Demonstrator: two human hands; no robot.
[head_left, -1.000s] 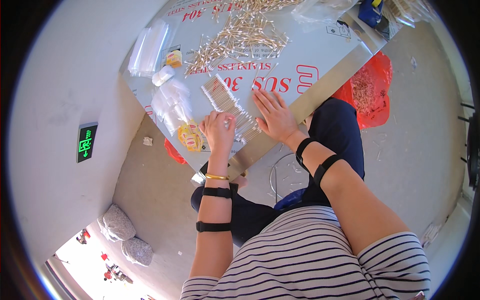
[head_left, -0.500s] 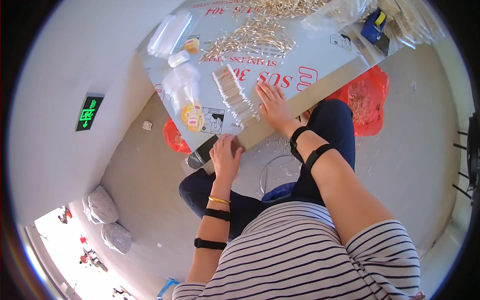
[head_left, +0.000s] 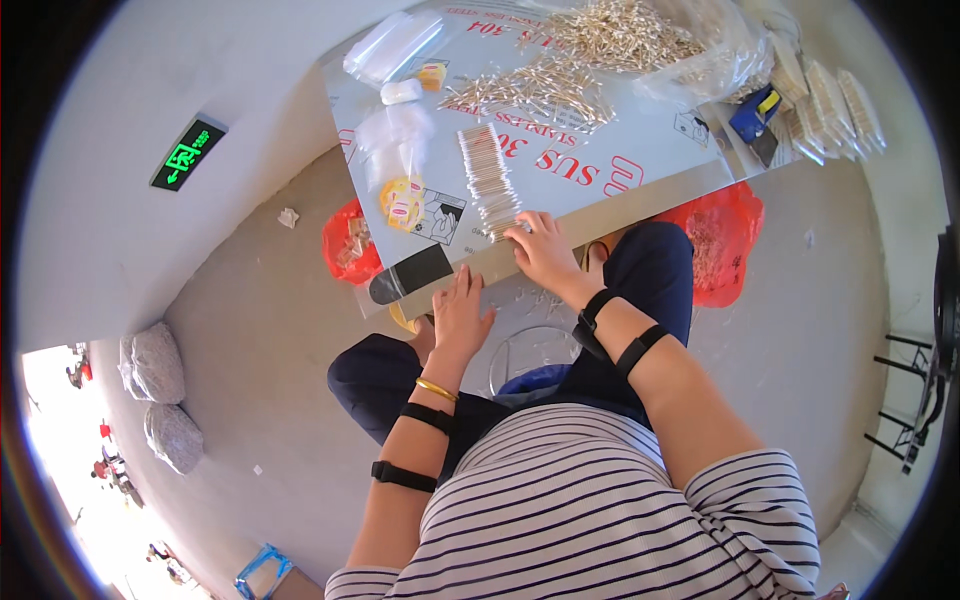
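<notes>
A neat row of cotton swabs [head_left: 487, 178] lies side by side on the table, running away from its near edge. My right hand [head_left: 545, 255] is at the near end of this row, its fingertips touching or just beside the last swabs. Its fingers are slightly bent and apart, and I see nothing gripped in them. My left hand [head_left: 460, 315] rests at the table's near edge with fingers spread, holding nothing. A loose pile of cotton swabs [head_left: 545, 92] is spread beyond the row, and a larger heap [head_left: 625, 35] sits behind it.
Clear plastic bags [head_left: 395, 48] and yellow-and-white labels [head_left: 403, 203] lie on the table's left side. A blue tape dispenser [head_left: 752, 118] stands at the right, beside packed swab bags [head_left: 825, 110]. Red bags [head_left: 715, 240] sit below the table on both sides.
My right hand has moved left and nearer, from beside the row to its near end. The left hand stays at the table edge. The whole view has shifted a little.
</notes>
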